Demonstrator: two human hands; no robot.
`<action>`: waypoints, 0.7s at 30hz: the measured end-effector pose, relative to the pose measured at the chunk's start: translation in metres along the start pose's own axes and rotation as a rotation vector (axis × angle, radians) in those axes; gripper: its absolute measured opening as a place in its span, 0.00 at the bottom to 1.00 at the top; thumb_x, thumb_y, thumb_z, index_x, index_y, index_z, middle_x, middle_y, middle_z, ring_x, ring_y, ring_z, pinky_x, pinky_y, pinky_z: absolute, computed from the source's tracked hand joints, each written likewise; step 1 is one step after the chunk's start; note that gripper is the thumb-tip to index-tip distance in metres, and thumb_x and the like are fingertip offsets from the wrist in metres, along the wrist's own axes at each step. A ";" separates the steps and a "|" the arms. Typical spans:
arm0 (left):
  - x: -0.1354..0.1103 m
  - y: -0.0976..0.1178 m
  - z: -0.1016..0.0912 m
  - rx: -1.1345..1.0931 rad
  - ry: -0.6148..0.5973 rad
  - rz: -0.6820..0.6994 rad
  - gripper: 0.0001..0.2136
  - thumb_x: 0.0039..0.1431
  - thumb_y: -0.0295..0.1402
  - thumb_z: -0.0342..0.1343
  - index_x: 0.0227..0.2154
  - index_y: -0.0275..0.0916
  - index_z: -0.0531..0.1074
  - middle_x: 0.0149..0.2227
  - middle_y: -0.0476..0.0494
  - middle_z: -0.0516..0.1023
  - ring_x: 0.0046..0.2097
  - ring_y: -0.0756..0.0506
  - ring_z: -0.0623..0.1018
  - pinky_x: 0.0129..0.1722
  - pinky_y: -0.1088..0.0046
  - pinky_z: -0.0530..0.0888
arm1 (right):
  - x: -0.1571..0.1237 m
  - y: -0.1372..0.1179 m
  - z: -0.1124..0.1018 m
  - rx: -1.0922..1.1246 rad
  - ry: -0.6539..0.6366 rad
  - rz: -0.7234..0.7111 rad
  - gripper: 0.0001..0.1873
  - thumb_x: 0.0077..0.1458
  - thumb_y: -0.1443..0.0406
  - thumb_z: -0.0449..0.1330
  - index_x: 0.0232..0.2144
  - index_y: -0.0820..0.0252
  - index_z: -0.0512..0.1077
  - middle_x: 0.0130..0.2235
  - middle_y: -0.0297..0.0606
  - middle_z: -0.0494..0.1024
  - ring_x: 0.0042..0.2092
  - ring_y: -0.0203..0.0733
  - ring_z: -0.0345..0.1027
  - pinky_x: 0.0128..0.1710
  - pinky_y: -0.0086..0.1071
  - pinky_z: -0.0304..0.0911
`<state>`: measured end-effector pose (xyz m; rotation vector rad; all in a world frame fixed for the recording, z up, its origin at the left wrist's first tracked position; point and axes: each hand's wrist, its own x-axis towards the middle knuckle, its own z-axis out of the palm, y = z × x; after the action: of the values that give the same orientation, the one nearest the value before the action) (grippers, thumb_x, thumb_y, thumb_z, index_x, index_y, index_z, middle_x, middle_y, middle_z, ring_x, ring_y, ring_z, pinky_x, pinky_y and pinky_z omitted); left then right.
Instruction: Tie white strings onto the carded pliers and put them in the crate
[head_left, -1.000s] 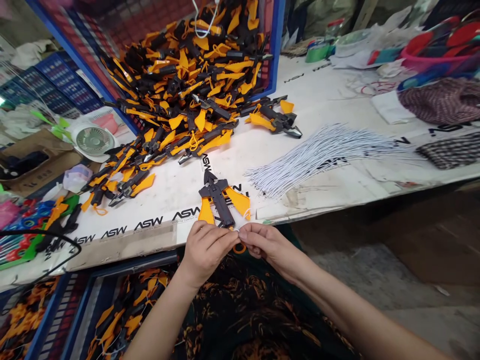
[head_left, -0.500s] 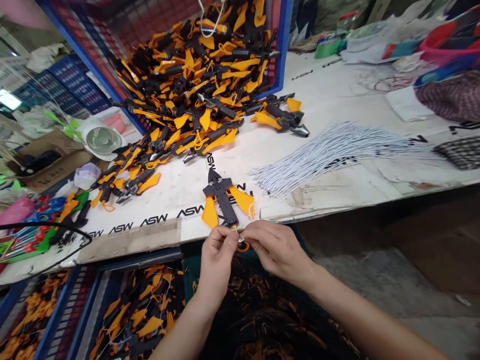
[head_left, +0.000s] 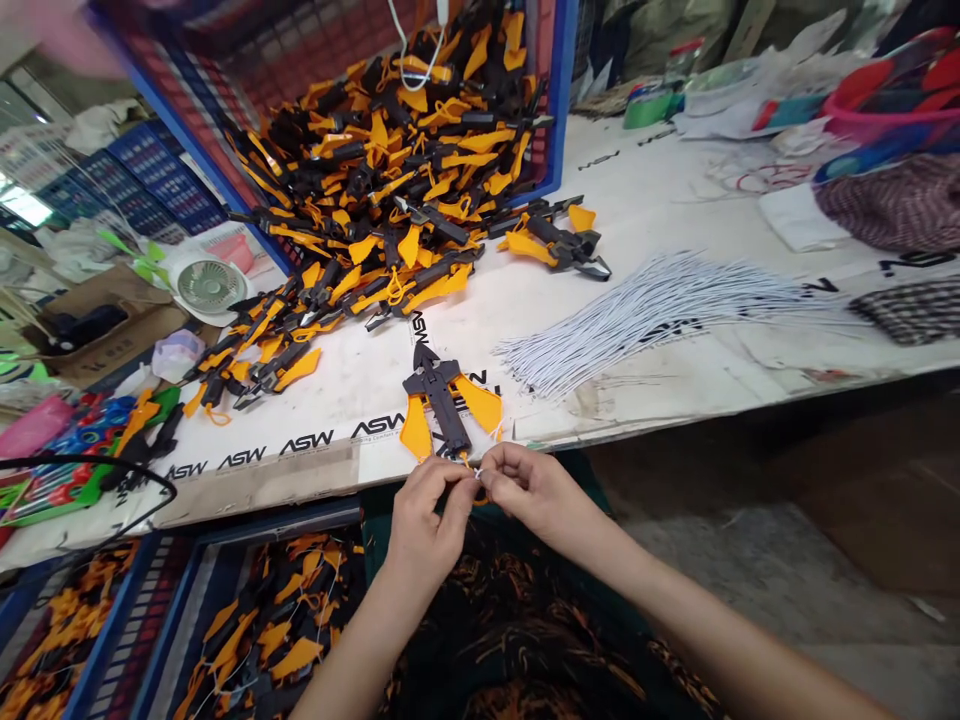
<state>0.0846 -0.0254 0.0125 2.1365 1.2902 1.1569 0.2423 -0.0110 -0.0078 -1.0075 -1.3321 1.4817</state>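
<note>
A black plastic piece with two orange wing-like parts [head_left: 448, 412] lies at the table's front edge, pointed end away from me. An orange cord loop [head_left: 481, 500] hangs from its near end, partly hidden by my fingers. My left hand [head_left: 427, 515] and my right hand [head_left: 534, 490] meet just below the piece. Both pinch a thin white string [head_left: 478, 476] at the orange cord; whether it is knotted is too small to tell. Part of the string curves up over the right orange wing. To the right lies a spread bundle of white strings [head_left: 637, 315].
A tipped blue crate [head_left: 559, 100] spills many similar black-and-orange pieces [head_left: 390, 190] onto the table. More fill blue crates [head_left: 161, 610] below the table. A small fan [head_left: 210, 285] and a green tray [head_left: 86, 490] are left; a pink basket [head_left: 885, 118] stands back right.
Both hands stay at the cord, and my right fingers have curled in closer to the left ones. The winged piece has shifted slightly left and toward me.
</note>
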 end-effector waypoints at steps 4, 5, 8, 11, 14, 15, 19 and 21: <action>-0.005 0.002 0.003 -0.006 0.011 -0.048 0.06 0.60 0.28 0.52 0.29 0.39 0.72 0.29 0.46 0.75 0.33 0.48 0.74 0.35 0.72 0.70 | -0.006 0.003 -0.002 -0.357 0.047 -0.204 0.04 0.54 0.64 0.57 0.28 0.56 0.65 0.24 0.29 0.65 0.25 0.35 0.58 0.27 0.30 0.55; -0.005 0.003 0.003 -0.028 0.007 -0.087 0.07 0.59 0.28 0.52 0.26 0.39 0.71 0.27 0.47 0.74 0.32 0.48 0.72 0.34 0.72 0.68 | -0.008 0.003 -0.004 -0.425 0.020 -0.261 0.03 0.54 0.65 0.57 0.28 0.56 0.65 0.24 0.29 0.65 0.25 0.35 0.58 0.28 0.30 0.54; -0.005 0.007 0.001 -0.263 -0.075 -0.291 0.08 0.55 0.30 0.52 0.21 0.38 0.67 0.23 0.50 0.67 0.28 0.50 0.67 0.30 0.73 0.65 | -0.011 0.003 -0.008 -0.417 -0.101 -0.342 0.04 0.56 0.66 0.56 0.29 0.56 0.65 0.25 0.29 0.65 0.26 0.34 0.57 0.28 0.30 0.53; -0.004 0.011 -0.001 -0.499 -0.176 -0.479 0.07 0.54 0.32 0.51 0.22 0.39 0.65 0.22 0.52 0.63 0.26 0.51 0.65 0.28 0.74 0.64 | -0.013 0.004 -0.007 -0.234 -0.170 -0.280 0.06 0.60 0.63 0.54 0.30 0.56 0.64 0.27 0.30 0.65 0.27 0.35 0.57 0.27 0.29 0.53; -0.003 0.010 -0.004 -0.315 -0.150 -0.402 0.08 0.56 0.30 0.52 0.22 0.38 0.66 0.23 0.51 0.66 0.27 0.50 0.67 0.29 0.74 0.65 | -0.010 0.006 -0.006 -0.157 -0.157 -0.189 0.10 0.63 0.59 0.53 0.31 0.56 0.64 0.28 0.30 0.64 0.29 0.36 0.56 0.29 0.29 0.54; -0.003 0.008 -0.006 -0.194 -0.110 -0.319 0.06 0.57 0.30 0.53 0.24 0.38 0.68 0.25 0.50 0.68 0.28 0.50 0.68 0.30 0.74 0.66 | -0.009 0.007 -0.005 -0.160 -0.149 -0.160 0.11 0.63 0.58 0.52 0.31 0.56 0.64 0.28 0.30 0.63 0.30 0.36 0.56 0.30 0.29 0.54; -0.004 -0.005 -0.013 0.176 0.010 0.124 0.06 0.61 0.26 0.55 0.39 0.40 0.74 0.36 0.45 0.78 0.37 0.48 0.76 0.38 0.70 0.71 | -0.002 0.008 -0.004 -0.147 -0.180 -0.092 0.12 0.64 0.56 0.52 0.32 0.56 0.64 0.28 0.30 0.61 0.31 0.37 0.55 0.31 0.30 0.54; -0.006 -0.011 -0.016 0.278 0.014 0.291 0.09 0.62 0.23 0.54 0.41 0.41 0.74 0.37 0.44 0.80 0.38 0.48 0.78 0.39 0.70 0.71 | 0.000 0.008 -0.003 -0.110 -0.203 -0.080 0.13 0.64 0.55 0.53 0.32 0.56 0.64 0.28 0.30 0.61 0.31 0.37 0.55 0.31 0.30 0.54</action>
<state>0.0642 -0.0265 0.0120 2.5929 1.2358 1.1583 0.2448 -0.0105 -0.0159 -0.8788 -1.5951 1.4940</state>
